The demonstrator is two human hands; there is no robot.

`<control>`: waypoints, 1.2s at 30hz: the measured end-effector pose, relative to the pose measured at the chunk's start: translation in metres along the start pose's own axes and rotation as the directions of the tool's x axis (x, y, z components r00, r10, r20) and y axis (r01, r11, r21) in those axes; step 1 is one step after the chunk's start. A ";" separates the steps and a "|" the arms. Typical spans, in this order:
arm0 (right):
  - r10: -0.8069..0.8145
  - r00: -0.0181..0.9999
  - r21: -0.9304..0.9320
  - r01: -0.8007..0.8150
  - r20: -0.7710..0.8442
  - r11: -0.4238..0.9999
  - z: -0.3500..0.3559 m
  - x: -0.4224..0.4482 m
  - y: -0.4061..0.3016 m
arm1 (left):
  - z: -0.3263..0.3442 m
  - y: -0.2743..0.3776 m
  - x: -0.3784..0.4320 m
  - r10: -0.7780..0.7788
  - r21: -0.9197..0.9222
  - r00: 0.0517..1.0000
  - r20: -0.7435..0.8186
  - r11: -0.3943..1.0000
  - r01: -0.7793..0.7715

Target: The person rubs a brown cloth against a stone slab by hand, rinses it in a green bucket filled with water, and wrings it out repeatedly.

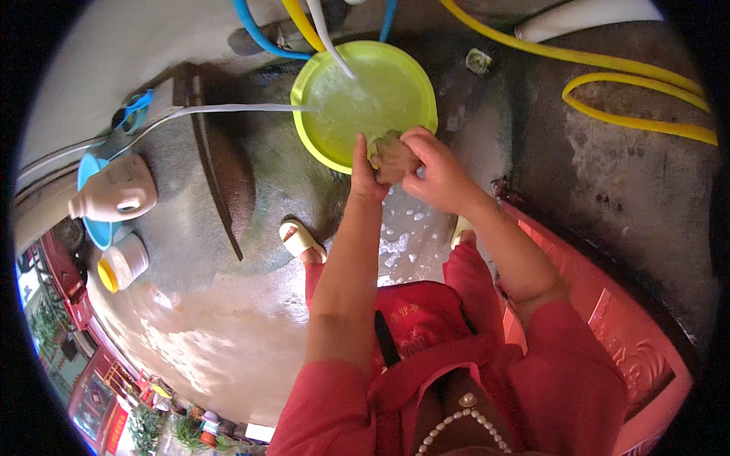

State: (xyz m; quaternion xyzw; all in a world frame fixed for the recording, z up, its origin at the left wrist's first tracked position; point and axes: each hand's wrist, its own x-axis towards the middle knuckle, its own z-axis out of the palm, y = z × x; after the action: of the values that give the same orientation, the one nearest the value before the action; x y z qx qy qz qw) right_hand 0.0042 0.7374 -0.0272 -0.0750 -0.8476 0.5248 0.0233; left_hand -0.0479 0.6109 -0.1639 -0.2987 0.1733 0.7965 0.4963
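A yellow-green plastic basin [430, 85] of cloudy water stands on the wet floor ahead of me. A white hose [325, 34] reaches over its back rim, with its end near the water. Over the basin's near edge, both my hands hold a wet greyish-brown bunched thing [395, 159]; it looks like a cloth, but its kind cannot be told for sure. My left hand [368, 171] grips it from the left, thumb pointing up. My right hand [433, 171] has its fingers bent around its right side. Some fingertips are hidden by the bunched thing.
Yellow hoses [627, 61] lie at the upper right, near a small pale block [478, 61]. A large red plastic tub [621, 342] stands close on my right. To the left are a beige jug [122, 188], a blue basin [94, 165] and a yellow-lidded container [126, 261]. Suds dot the wet floor.
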 end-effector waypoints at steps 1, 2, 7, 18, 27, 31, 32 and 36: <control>-0.072 0.996 0.023 0.073 -0.052 0.997 -0.011 -0.001 -0.028 | 0.014 0.003 -0.008 -0.029 -0.068 0.994 0.103 0.997 0.037; -0.144 0.984 0.045 0.149 -0.104 0.988 -0.020 -0.001 -0.049 | 0.029 0.007 -0.019 0.046 -0.008 0.995 0.084 0.999 -0.045; 0.292 0.938 0.628 -0.114 -0.188 0.770 -0.072 0.006 -0.043 | 0.123 -0.008 -0.074 0.261 0.035 0.965 0.028 0.964 -0.262; 0.429 0.844 0.915 -0.158 0.321 -0.372 -0.040 -0.027 -0.023 | 0.237 -0.029 -0.113 0.525 -0.086 0.847 0.084 0.850 -0.519; -0.152 0.988 0.859 -0.105 0.032 -0.501 -0.050 0.038 -0.064 | 0.274 -0.048 -0.143 0.559 -0.073 0.802 0.211 0.827 -0.557; -0.260 0.965 0.828 -0.108 -0.047 -0.551 -0.065 0.048 -0.062 | 0.273 -0.038 -0.155 0.393 0.004 0.860 0.327 0.909 -0.417; -0.129 0.991 0.900 -0.034 -0.025 -0.434 -0.065 0.044 -0.075 | 0.265 -0.025 -0.158 0.351 0.022 0.862 0.366 0.923 -0.385; 0.122 0.992 0.993 0.022 -0.036 0.116 -0.091 0.037 -0.149 | 0.236 0.028 -0.166 0.324 0.161 0.826 0.461 0.885 -0.436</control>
State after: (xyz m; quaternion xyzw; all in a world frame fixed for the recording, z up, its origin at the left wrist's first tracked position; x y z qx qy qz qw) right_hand -0.0374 0.7584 0.1455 -0.0972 -0.2791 0.9506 0.0954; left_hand -0.0901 0.6194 0.1230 -0.0114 0.2211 0.8954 0.3864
